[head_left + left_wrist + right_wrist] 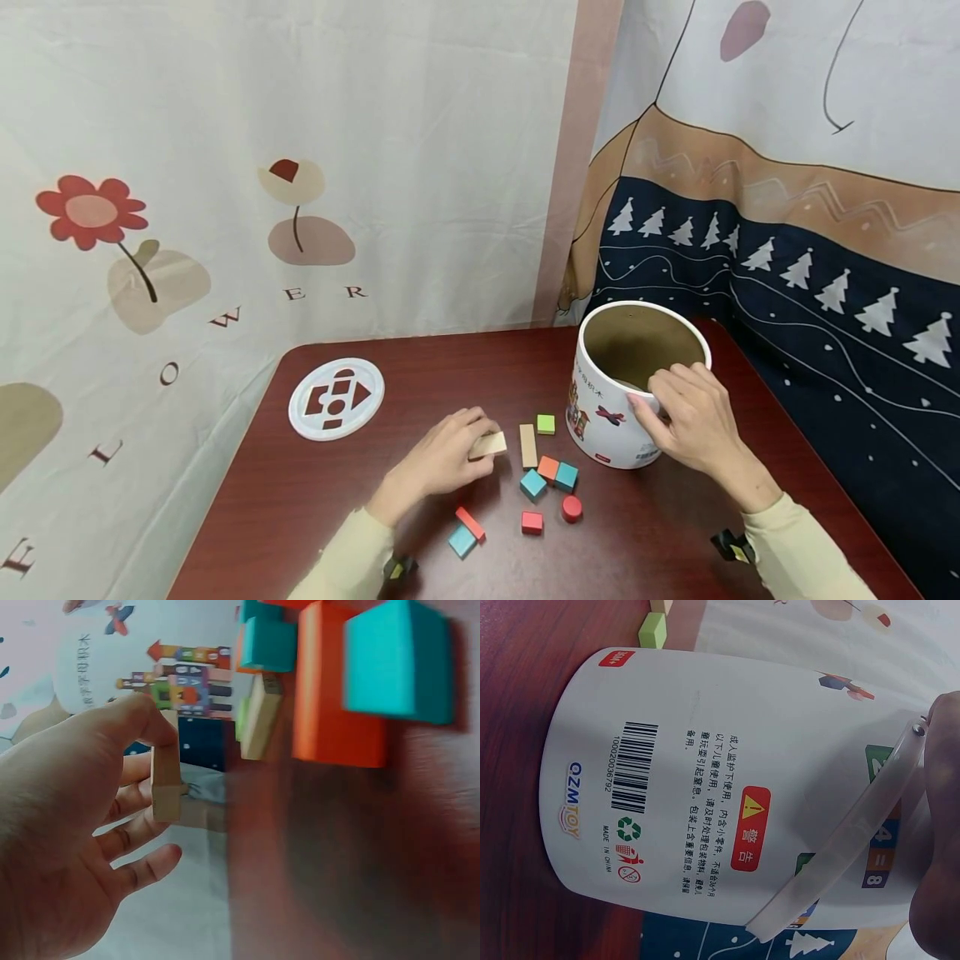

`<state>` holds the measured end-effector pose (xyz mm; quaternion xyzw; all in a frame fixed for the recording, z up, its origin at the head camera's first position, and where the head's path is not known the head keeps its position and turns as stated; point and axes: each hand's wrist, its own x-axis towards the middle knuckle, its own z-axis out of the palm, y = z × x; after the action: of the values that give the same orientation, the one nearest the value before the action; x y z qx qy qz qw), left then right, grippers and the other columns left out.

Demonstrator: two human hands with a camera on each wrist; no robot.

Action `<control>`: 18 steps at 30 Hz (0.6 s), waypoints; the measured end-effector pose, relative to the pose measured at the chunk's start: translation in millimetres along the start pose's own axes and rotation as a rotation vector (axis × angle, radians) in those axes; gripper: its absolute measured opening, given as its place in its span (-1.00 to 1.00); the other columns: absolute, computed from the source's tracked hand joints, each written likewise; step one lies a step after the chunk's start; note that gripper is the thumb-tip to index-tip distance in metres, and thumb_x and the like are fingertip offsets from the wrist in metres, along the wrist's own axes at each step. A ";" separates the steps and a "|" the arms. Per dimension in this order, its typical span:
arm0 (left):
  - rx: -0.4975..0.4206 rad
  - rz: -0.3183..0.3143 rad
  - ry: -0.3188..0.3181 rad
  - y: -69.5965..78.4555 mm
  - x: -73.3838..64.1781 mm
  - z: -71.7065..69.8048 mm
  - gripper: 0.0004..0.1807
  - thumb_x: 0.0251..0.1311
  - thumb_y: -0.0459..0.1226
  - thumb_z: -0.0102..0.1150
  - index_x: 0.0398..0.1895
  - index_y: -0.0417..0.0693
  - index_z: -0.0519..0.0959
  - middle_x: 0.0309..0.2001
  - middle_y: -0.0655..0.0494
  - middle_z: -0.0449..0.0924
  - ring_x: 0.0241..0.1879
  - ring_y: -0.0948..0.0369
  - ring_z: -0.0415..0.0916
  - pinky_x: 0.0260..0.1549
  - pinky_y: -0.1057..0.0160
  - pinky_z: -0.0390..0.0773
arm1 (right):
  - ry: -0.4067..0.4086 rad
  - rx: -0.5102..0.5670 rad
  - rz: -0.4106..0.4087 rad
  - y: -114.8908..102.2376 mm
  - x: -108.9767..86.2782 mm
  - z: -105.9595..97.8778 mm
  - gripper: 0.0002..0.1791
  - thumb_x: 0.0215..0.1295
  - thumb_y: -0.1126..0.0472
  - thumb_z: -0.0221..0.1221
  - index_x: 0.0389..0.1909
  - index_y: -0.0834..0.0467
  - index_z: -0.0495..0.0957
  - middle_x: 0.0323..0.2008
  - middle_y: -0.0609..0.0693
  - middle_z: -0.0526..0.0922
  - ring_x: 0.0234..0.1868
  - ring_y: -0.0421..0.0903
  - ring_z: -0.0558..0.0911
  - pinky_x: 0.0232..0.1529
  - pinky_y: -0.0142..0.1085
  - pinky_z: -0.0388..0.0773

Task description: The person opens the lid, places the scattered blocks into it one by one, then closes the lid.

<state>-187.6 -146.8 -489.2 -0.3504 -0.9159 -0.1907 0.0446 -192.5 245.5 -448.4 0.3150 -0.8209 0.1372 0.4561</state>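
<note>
My left hand (450, 452) pinches a plain wooden block (487, 445) between thumb and fingers, just above the table. In the left wrist view that block (166, 776) shows as a long, flat piece. My right hand (693, 421) grips the rim of a white toy bucket (611, 425), thumb on the outside. Printed labels and a pale strap handle (840, 832) fill the right wrist view. Between the hands lie another wooden block (528, 447), a green block (546, 425), an orange block (548, 468), two blue blocks and a red cylinder (572, 508).
A white round lid (337, 399) with shape cut-outs lies at the table's back left. Nearer the front are a red cube (532, 523), a thin red block (470, 524) and a blue block (462, 541). Curtains (450, 167) hang behind and along the right of the table.
</note>
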 end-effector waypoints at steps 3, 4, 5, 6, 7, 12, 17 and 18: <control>0.017 0.020 0.024 1.5 9.7 -9.5 -0.65 0.26 -0.22 0.45 0.11 -0.04 0.75 -0.08 0.14 0.68 -0.19 0.26 0.45 -0.22 0.33 0.47 | 0.000 0.001 0.000 0.1 -0.1 0.0 -0.39 0.71 -0.19 0.02 -0.58 0.08 0.37 -0.61 -0.09 0.36 -0.48 -0.11 0.31 -0.36 -0.17 0.22; 0.021 0.028 0.032 1.9 13.1 -12.7 -0.65 0.26 -0.22 0.45 0.11 -0.04 0.75 -0.08 0.13 0.68 -0.19 0.25 0.45 -0.21 0.32 0.47 | -0.002 -0.001 0.000 0.2 -0.2 -0.1 -0.39 0.71 -0.19 0.02 -0.58 0.08 0.37 -0.61 -0.09 0.36 -0.48 -0.11 0.31 -0.36 -0.17 0.22; 0.025 0.035 0.039 2.4 16.5 -15.7 -0.65 0.27 -0.21 0.44 0.12 -0.04 0.75 -0.08 0.13 0.68 -0.19 0.25 0.45 -0.21 0.31 0.48 | -0.003 -0.002 0.000 0.2 -0.2 -0.1 -0.39 0.71 -0.19 0.02 -0.58 0.08 0.37 -0.61 -0.09 0.36 -0.48 -0.11 0.31 -0.36 -0.17 0.22; 0.025 0.043 0.048 2.9 20.0 -18.8 -0.64 0.27 -0.21 0.44 0.12 -0.05 0.75 -0.08 0.12 0.68 -0.19 0.24 0.46 -0.21 0.30 0.49 | -0.002 -0.002 0.000 0.3 -0.2 -0.2 -0.39 0.71 -0.19 0.02 -0.58 0.08 0.37 -0.61 -0.09 0.36 -0.48 -0.11 0.31 -0.36 -0.17 0.21; 0.024 0.049 0.056 3.3 23.5 -21.8 -0.64 0.28 -0.21 0.44 0.12 -0.05 0.75 -0.08 0.11 0.68 -0.19 0.24 0.47 -0.20 0.29 0.50 | -0.003 -0.001 0.001 0.3 -0.1 -0.2 -0.39 0.71 -0.18 0.02 -0.58 0.08 0.37 -0.61 -0.09 0.36 -0.48 -0.11 0.31 -0.36 -0.17 0.21; 0.014 0.090 0.101 4.2 41.4 -35.0 -0.64 0.27 -0.24 0.44 0.13 -0.08 0.74 -0.07 0.09 0.68 -0.19 0.22 0.50 -0.17 0.27 0.54 | -0.001 0.001 0.001 0.6 -0.1 0.3 -0.39 0.70 -0.19 0.03 -0.58 0.08 0.37 -0.61 -0.09 0.36 -0.48 -0.12 0.30 -0.37 -0.17 0.21; -0.008 0.126 0.153 6.6 60.5 -49.1 -0.65 0.28 -0.27 0.43 0.12 -0.09 0.73 -0.06 0.08 0.69 -0.18 0.20 0.52 -0.17 0.23 0.57 | -0.007 0.000 0.003 0.8 -0.3 -0.1 -0.39 0.71 -0.20 0.02 -0.58 0.07 0.37 -0.61 -0.09 0.36 -0.48 -0.12 0.30 -0.36 -0.18 0.20; -0.012 0.131 0.163 7.4 64.2 -51.9 -0.66 0.28 -0.28 0.43 0.12 -0.09 0.73 -0.05 0.08 0.69 -0.17 0.19 0.53 -0.16 0.22 0.58 | -0.009 -0.001 0.004 0.8 -0.4 -0.2 -0.39 0.71 -0.20 0.02 -0.58 0.07 0.38 -0.61 -0.09 0.37 -0.48 -0.13 0.30 -0.36 -0.18 0.20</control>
<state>-233.6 -121.4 -425.1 -0.3933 -0.8831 -0.2207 0.1294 -192.7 246.4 -448.6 0.3136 -0.8237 0.1363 0.4522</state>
